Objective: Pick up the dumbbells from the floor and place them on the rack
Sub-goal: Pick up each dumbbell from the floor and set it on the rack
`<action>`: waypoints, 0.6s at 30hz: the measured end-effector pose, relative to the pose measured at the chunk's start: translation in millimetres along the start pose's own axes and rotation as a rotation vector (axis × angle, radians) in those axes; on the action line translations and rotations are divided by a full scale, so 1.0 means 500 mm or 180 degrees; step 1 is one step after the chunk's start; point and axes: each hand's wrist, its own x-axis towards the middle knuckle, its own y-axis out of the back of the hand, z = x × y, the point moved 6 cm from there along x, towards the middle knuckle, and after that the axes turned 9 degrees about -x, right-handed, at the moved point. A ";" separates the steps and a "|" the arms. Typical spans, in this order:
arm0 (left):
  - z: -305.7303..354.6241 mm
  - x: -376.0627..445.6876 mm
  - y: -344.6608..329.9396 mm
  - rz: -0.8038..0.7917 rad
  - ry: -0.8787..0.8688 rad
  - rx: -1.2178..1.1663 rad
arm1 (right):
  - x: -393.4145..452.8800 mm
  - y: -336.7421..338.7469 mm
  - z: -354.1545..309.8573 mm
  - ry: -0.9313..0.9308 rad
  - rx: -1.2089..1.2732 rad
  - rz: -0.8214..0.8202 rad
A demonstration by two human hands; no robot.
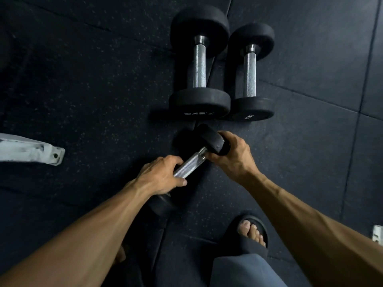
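A small black dumbbell with a knurled steel handle lies tilted between my hands, just above the dark rubber floor. My left hand is wrapped around the lower part of its handle. My right hand grips its upper black head from the right side. Its lower head is partly hidden under my left wrist. Beyond it two larger black dumbbells lie side by side on the floor: a 7.5 kg one on the left and a 5 kg one on the right. No rack shelf is visible.
A white metal foot of some frame juts in from the left edge. Another white metal piece shows at the right edge. My right foot in a black slide sandal stands on the floor below the held dumbbell.
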 end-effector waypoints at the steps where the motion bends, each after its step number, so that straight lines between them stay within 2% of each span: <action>1: 0.002 -0.005 -0.003 0.0014 0.0010 0.0055 | -0.002 0.000 0.002 0.0001 0.0067 0.0004; 9: 0.055 -0.110 0.028 -0.0006 0.0142 0.0041 | -0.049 0.048 -0.025 -0.0037 0.0489 -0.0062; 18: 0.190 -0.341 0.201 0.0374 0.0270 -0.0311 | -0.136 0.282 -0.255 0.0334 0.0310 -0.0087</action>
